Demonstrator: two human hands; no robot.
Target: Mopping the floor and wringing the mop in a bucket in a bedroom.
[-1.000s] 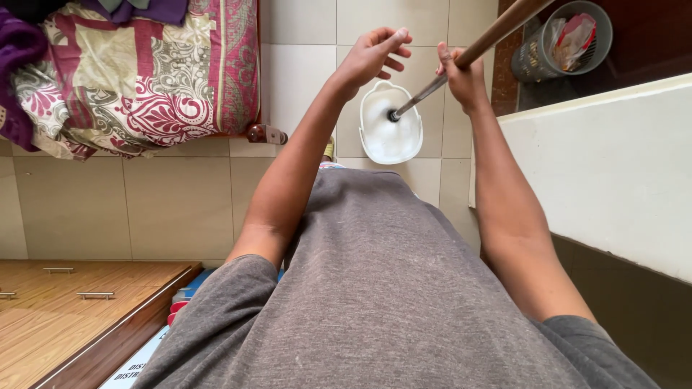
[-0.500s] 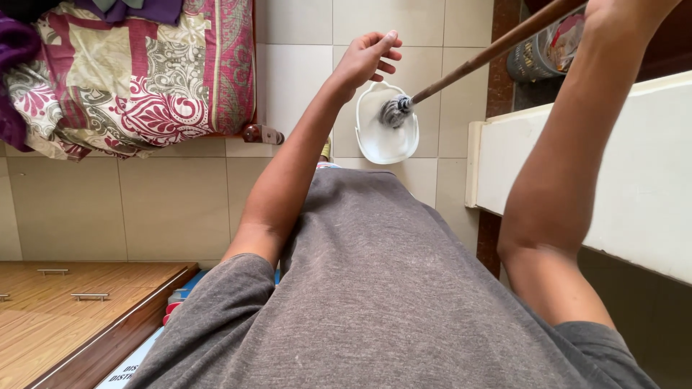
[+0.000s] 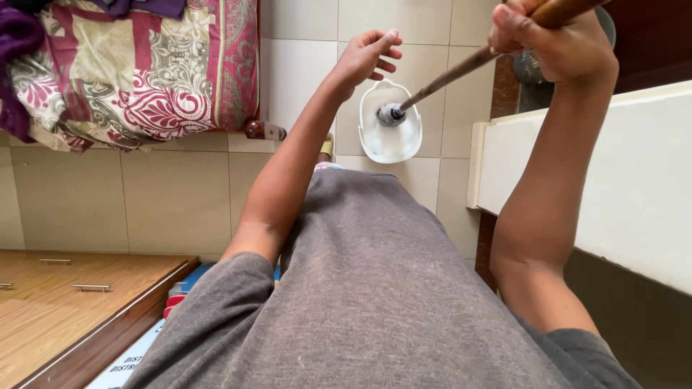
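I am gripping the wooden mop handle (image 3: 468, 63) high up with my right hand (image 3: 555, 39), fingers wrapped shut around it. Its long axis is slanting down and away from that hand to the mop head (image 3: 390, 114), which is sitting inside the white bucket (image 3: 389, 144) on the tiled floor (image 3: 180, 202). My left hand (image 3: 367, 52) is hovering just beside the bucket's far rim, fingers loosely spread and empty, nearer the mop head.

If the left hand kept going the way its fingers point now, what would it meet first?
Probably nothing close: the left hand, open above the white bucket, points past its rim toward bare floor tiles. Depth is unclear.
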